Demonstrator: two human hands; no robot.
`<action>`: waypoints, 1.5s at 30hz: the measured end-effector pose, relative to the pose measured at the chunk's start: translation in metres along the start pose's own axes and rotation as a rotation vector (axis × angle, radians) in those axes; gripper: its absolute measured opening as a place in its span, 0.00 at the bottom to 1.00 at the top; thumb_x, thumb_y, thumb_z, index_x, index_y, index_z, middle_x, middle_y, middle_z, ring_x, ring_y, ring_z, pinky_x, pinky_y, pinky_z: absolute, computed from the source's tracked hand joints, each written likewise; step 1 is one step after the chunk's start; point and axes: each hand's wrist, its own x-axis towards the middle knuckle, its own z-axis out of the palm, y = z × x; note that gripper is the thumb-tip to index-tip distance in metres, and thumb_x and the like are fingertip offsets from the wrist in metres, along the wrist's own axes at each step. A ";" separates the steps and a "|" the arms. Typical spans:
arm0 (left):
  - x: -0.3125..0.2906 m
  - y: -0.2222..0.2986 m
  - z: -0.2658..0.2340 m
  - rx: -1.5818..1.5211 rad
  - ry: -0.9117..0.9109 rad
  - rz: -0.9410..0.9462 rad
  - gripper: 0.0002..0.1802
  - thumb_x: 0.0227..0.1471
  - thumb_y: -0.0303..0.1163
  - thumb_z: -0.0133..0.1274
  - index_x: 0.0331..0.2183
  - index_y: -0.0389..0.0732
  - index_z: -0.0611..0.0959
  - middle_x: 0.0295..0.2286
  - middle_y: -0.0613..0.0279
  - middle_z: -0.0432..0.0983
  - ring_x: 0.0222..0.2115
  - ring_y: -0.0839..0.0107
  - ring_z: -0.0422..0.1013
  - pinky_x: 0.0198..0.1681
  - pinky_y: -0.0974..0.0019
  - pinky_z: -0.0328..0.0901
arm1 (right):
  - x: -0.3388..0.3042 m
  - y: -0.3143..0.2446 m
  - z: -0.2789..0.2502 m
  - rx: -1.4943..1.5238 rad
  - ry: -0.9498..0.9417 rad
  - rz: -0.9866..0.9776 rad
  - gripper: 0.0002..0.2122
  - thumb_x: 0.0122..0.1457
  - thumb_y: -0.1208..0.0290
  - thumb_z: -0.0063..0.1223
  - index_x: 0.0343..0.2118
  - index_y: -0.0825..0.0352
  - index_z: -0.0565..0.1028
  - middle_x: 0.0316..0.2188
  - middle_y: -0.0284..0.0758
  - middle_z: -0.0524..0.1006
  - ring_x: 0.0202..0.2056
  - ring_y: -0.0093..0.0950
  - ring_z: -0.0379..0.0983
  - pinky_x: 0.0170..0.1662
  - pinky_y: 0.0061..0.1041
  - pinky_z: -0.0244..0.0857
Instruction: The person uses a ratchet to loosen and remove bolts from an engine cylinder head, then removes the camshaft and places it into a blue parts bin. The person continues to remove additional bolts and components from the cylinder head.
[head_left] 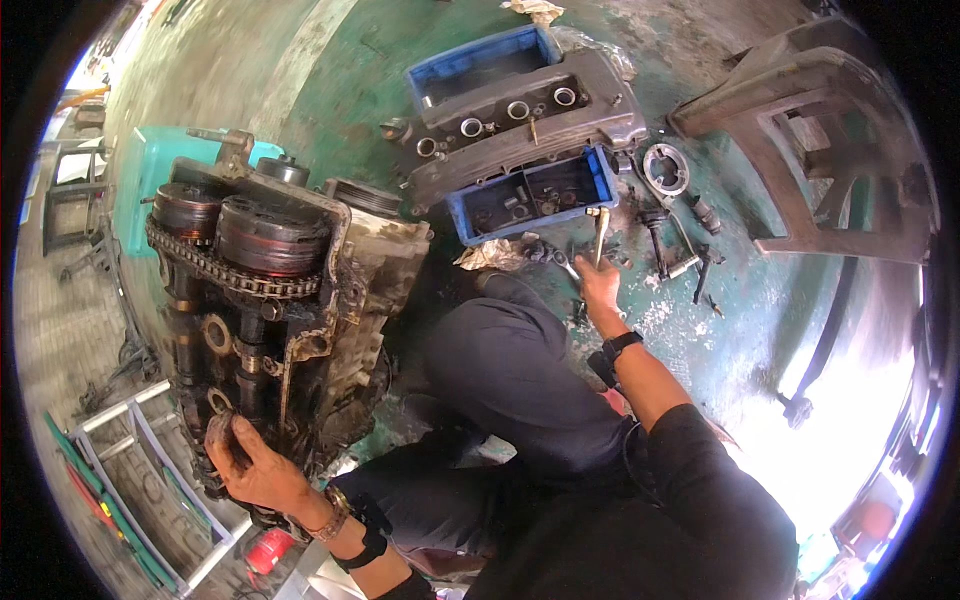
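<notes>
Resting the left hand [262,475], with fingers bent close together, against the near end of the engine [370,300] at left; being unable to tell whether pinching anything there. Showing, at the engine's far end, a chain [240,278] running around two thick dark wheels [272,238]. Farther out, gripping a metal tool [600,236] in the right hand [601,287], with fingers closed around its near part, beside loose parts [655,235] on the green floor [735,300]. Seeing beyond it a blue tray [505,231] holding small pieces [548,206], then a long dark cover [500,142] lying between that tray and another blue tray [480,50].
</notes>
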 end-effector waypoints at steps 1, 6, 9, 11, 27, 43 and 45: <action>0.000 0.000 0.000 0.032 0.009 -0.005 0.08 0.58 0.25 0.54 0.37 0.28 0.79 0.36 0.56 0.77 0.35 0.66 0.70 0.43 0.64 0.65 | 0.002 0.003 0.004 0.045 -0.020 -0.036 0.12 0.56 0.67 0.62 0.36 0.71 0.77 0.17 0.25 0.71 0.13 0.15 0.59 0.16 0.20 0.51; -0.004 0.005 0.002 0.030 0.047 0.020 0.08 0.58 0.25 0.54 0.35 0.28 0.79 0.35 0.56 0.77 0.34 0.65 0.70 0.42 0.64 0.65 | 0.002 0.008 0.025 0.039 -0.040 -0.026 0.16 0.56 0.66 0.62 0.43 0.72 0.76 0.18 0.24 0.71 0.14 0.14 0.59 0.16 0.19 0.52; -0.006 0.007 0.004 0.045 0.069 -0.003 0.07 0.58 0.25 0.54 0.35 0.28 0.79 0.35 0.56 0.77 0.34 0.65 0.70 0.41 0.64 0.66 | 0.001 0.008 0.034 0.055 -0.052 -0.076 0.17 0.56 0.66 0.63 0.43 0.73 0.76 0.20 0.25 0.73 0.16 0.14 0.60 0.18 0.19 0.53; -0.005 0.007 0.004 0.071 0.069 0.006 0.08 0.58 0.24 0.54 0.35 0.28 0.79 0.36 0.55 0.77 0.34 0.65 0.70 0.41 0.64 0.66 | 0.002 0.008 0.038 0.049 -0.048 -0.119 0.16 0.56 0.67 0.63 0.42 0.73 0.77 0.22 0.25 0.74 0.18 0.14 0.62 0.20 0.19 0.55; -0.009 -0.001 0.003 0.090 0.078 0.005 0.10 0.59 0.25 0.53 0.39 0.26 0.81 0.40 0.53 0.77 0.39 0.64 0.72 0.44 0.64 0.68 | 0.017 0.001 0.053 -0.079 -0.114 -0.244 0.15 0.56 0.70 0.62 0.42 0.76 0.78 0.33 0.35 0.82 0.34 0.19 0.75 0.40 0.22 0.68; -0.009 -0.002 0.000 0.180 0.069 -0.022 0.10 0.61 0.26 0.53 0.40 0.29 0.81 0.41 0.55 0.78 0.41 0.66 0.73 0.45 0.65 0.70 | 0.022 0.109 -0.033 -0.117 0.283 -0.104 0.09 0.59 0.67 0.58 0.35 0.68 0.77 0.19 0.32 0.76 0.13 0.20 0.63 0.16 0.25 0.55; -0.009 -0.001 0.000 0.176 0.065 -0.026 0.10 0.61 0.27 0.53 0.40 0.29 0.81 0.40 0.54 0.78 0.41 0.65 0.73 0.45 0.65 0.70 | 0.026 0.120 -0.041 -0.210 0.325 -0.077 0.09 0.58 0.67 0.58 0.34 0.68 0.77 0.19 0.33 0.75 0.13 0.20 0.63 0.16 0.25 0.55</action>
